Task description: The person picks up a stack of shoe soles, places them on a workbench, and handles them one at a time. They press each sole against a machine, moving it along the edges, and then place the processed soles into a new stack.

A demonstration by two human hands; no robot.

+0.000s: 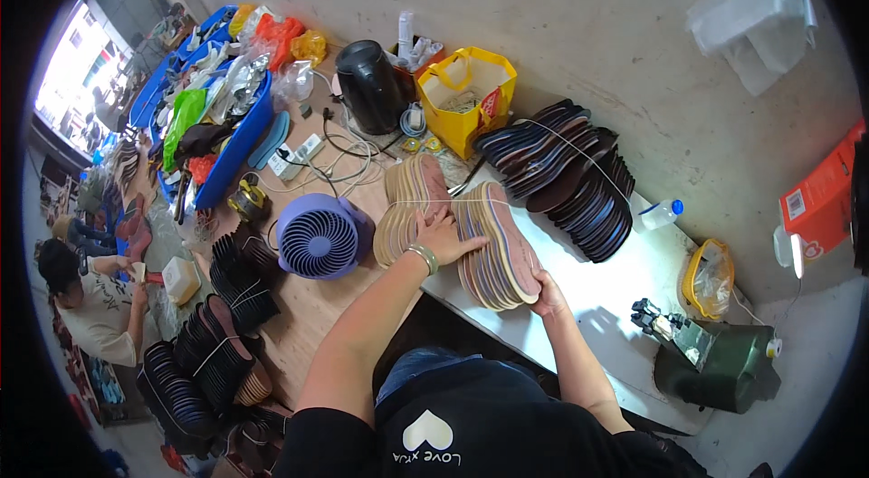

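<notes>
Two stacks of insoles lie side by side in front of me, tan and pinkish with layered edges, and a thin string runs across them. My left hand (pixel 442 238), a bangle at its wrist, rests between them. Its fingers are spread, some on the left stack (pixel 407 193) and the thumb reaching toward the right stack (pixel 493 247). At the near right end of that right stack, my right hand (pixel 549 293) grips the edge, its fingers partly hidden beneath. Past them, dark insoles (pixel 561 161) lie in string-tied bundles on the white tabletop (pixel 588 297).
Left of the stacks stands a purple fan (pixel 321 238). Behind are a black kettle (pixel 369 84), a yellow bag (pixel 466 107) and cables. A bottle (pixel 661 214), yellow basket (pixel 708 279) and green machine (pixel 724 369) stand right. Dark bundles (pixel 213 347) and a co-worker (pixel 100 306) are left.
</notes>
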